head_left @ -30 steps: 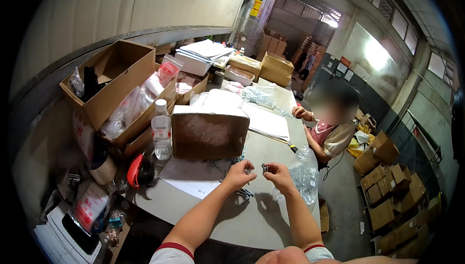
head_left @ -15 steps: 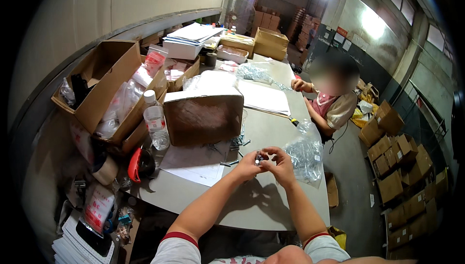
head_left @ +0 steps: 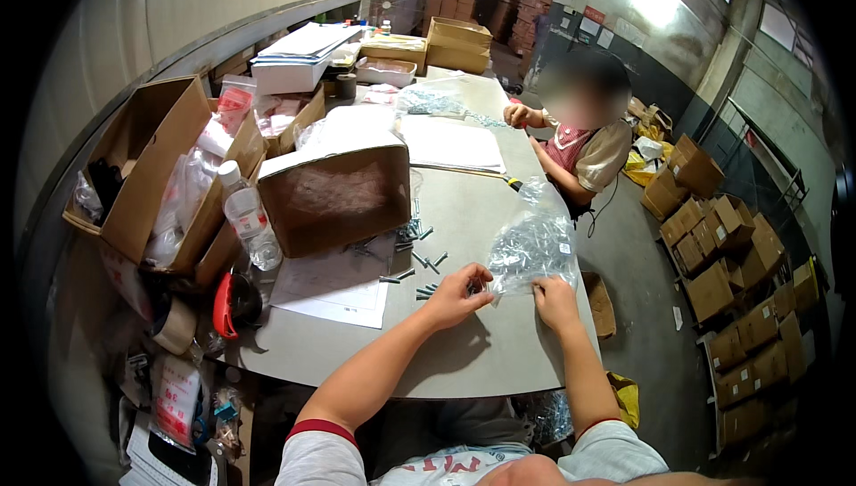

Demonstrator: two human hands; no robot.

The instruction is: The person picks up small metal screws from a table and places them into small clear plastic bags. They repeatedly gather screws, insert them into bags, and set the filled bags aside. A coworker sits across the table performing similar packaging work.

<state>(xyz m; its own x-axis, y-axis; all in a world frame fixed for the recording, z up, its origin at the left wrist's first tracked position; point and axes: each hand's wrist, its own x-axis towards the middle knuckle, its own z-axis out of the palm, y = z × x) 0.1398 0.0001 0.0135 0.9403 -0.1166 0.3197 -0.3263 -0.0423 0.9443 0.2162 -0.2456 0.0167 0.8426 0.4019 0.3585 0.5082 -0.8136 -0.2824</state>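
Plastic bag (head_left: 532,250) — touching right hand (head_left: 555,301)

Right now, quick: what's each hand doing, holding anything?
Left hand: fingers pinched at the edge of the clear plastic bag; what they grip is too small to tell.
Right hand: fingertips resting on the bag's lower edge, not clearly gripping.

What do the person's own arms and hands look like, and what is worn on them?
Both forearms are bare, and the left hand and right hand wear no gloves. The white short sleeves have a red band at the cuff. No watch or rings show.
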